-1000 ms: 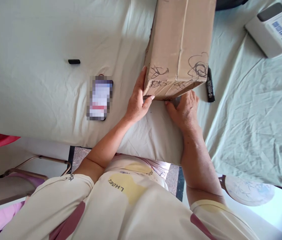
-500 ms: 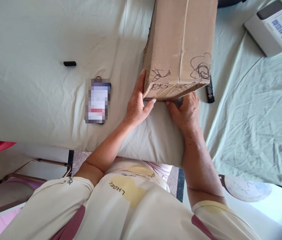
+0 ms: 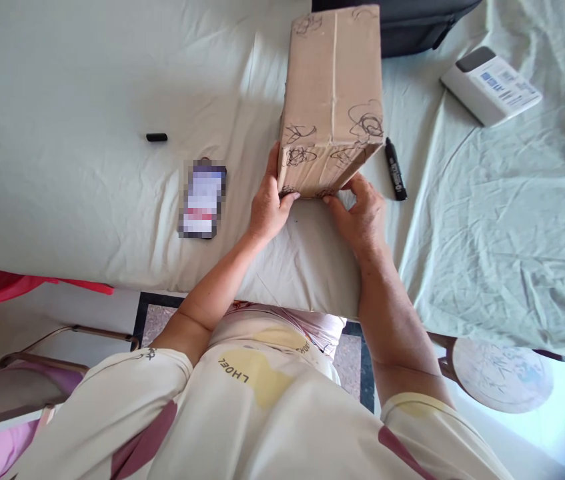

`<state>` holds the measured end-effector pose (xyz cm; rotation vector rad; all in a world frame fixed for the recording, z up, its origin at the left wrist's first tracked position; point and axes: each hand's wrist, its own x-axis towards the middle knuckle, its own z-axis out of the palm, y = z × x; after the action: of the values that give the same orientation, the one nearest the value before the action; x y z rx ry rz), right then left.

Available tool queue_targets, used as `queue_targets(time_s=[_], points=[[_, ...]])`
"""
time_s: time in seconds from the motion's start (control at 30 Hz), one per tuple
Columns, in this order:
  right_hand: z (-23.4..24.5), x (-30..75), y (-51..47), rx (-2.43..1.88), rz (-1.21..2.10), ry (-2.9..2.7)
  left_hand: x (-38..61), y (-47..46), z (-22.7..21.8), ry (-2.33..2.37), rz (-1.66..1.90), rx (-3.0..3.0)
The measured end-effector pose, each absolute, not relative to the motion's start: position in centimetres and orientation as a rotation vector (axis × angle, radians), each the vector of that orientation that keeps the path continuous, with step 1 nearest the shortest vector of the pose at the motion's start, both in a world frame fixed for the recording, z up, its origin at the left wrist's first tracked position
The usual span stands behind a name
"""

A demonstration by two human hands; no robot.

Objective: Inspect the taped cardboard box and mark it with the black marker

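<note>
A brown cardboard box (image 3: 332, 80) stands on the cloth-covered table, with black scribbled flower-like drawings near the corners of its faces. My left hand (image 3: 268, 207) grips its near left corner, fingers along the left side and thumb on the near bottom edge. At the near right, my right hand (image 3: 359, 213) pinches the lower edge, its thumb in front and its fingers partly hidden behind the box. Just right of the box lies a black marker (image 3: 395, 170). Its cap appears to be the small black piece (image 3: 157, 137) lying off to the left.
A phone (image 3: 203, 202) with a blurred screen lies left of my hands. Behind the box is a black bag (image 3: 412, 27); a white box with a label (image 3: 492, 87) sits at the right. Below the table edge are a round stool (image 3: 502, 377) and a red chair edge (image 3: 2, 285).
The box now shows its top up to the far edge and appears smaller and farther from me. More of the marker and the black bag is visible. Both hands keep their hold.
</note>
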<state>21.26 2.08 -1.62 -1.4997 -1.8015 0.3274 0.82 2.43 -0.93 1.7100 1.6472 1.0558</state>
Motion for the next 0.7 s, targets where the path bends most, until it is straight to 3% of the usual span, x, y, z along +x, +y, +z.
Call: queue_targets(time_s=[0.7], points=[[-2.0, 21.0, 2.0, -1.488, 0.332, -1.816, -0.6, 2.8, -1.5, 1.647, 1.093, 1.875]])
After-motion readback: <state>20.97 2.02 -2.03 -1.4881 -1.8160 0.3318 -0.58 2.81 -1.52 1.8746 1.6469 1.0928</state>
